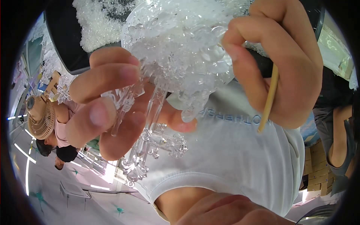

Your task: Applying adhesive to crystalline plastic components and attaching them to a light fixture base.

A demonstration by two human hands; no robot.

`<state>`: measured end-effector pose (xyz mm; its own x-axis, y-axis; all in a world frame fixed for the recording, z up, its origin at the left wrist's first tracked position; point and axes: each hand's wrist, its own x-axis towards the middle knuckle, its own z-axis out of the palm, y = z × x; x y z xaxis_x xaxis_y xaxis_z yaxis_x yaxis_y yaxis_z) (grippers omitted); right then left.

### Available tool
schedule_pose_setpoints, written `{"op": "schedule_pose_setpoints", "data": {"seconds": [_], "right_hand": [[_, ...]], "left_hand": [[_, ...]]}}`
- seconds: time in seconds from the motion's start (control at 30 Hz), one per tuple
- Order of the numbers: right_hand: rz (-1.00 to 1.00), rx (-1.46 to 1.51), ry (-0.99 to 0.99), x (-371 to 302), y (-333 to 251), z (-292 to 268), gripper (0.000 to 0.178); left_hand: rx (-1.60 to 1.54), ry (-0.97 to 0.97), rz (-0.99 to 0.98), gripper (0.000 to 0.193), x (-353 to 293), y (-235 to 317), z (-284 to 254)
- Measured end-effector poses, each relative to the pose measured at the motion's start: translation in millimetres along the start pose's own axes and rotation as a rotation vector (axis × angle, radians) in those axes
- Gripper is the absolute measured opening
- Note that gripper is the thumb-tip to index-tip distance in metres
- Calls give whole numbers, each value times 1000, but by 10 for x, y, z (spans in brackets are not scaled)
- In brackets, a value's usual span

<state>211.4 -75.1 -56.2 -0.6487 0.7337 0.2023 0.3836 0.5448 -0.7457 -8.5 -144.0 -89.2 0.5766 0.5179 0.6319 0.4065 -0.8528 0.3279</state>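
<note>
My left hand [84, 88] is closed, its thumb and fingers pinching a small clear plastic piece [123, 103]. A longer transparent branched piece [144, 144], with knobbed ends like a snowflake, hangs down among the same fingers. My right hand [290, 56] is curled, a thin wooden stick [270, 99] running through its fingers and sticking out below. The right thumb and forefinger come together at the edge of a rounded mass of clear plastic [176, 48]. Whether they pinch part of it, I cannot tell.
Behind the hands is a black tray [65, 41] bearing a heap of glittering clear bits [99, 26]. A beige fan [40, 116] and people [62, 120] are at the left. Stacked cardboard boxes [318, 168] and another person's arm [339, 138] show at the right.
</note>
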Motion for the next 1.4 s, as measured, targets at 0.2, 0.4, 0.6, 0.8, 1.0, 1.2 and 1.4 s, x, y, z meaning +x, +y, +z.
{"op": "schedule_pose_setpoints", "data": {"seconds": [0.2, 0.4, 0.6, 0.8, 1.0, 1.2, 1.4], "right_hand": [[-23, 10, 35, -655, 543, -536, 28], [-94, 64, 46, -301, 288, -225, 25], [-127, 84, 71, -365, 305, -199, 23], [-199, 125, 95, -536, 640, -367, 20], [-324, 157, 97, -624, 810, -327, 17], [-12, 466, 367, -714, 638, -36, 10], [1, 301, 278, -510, 536, -191, 12]], "left_hand": [[-142, -113, 95, 49, 59, -195, -66], [-109, -135, 86, 50, 107, -103, -154], [-125, -95, 114, 52, 58, -163, -28], [-95, -78, 86, 49, 184, -70, -9], [78, 253, 93, 55, -7, -197, 384], [145, 473, -24, 56, -30, -137, 462], [385, 527, -220, 68, -99, 110, 522]]}}
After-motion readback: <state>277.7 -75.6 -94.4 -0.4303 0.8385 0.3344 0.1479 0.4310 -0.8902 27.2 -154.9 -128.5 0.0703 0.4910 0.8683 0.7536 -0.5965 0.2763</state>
